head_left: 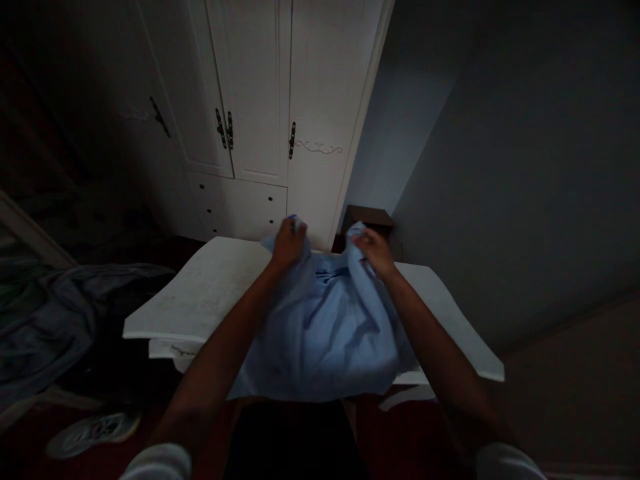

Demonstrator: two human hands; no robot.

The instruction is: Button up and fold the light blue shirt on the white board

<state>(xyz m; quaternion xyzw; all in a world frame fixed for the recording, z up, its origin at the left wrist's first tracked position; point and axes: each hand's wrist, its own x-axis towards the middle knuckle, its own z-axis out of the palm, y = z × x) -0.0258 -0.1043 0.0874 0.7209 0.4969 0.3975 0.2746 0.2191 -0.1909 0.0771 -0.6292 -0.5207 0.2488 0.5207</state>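
A light blue shirt (320, 327) lies spread on a white table (200, 300), its lower edge hanging over the near side. My left hand (289, 243) is closed on the shirt's far left part, near the collar. Closed as well, my right hand (374, 252) grips the far right part. The two hands are about a hand's width apart at the table's far edge, and the cloth bunches between them.
A white wardrobe (260, 100) with dark handles and drawers stands behind the table. A dark wooden stand (367, 219) sits beside it. Grey bedding (55, 313) lies at the left, a pale shoe (93, 432) on the floor below. A grey wall runs along the right.
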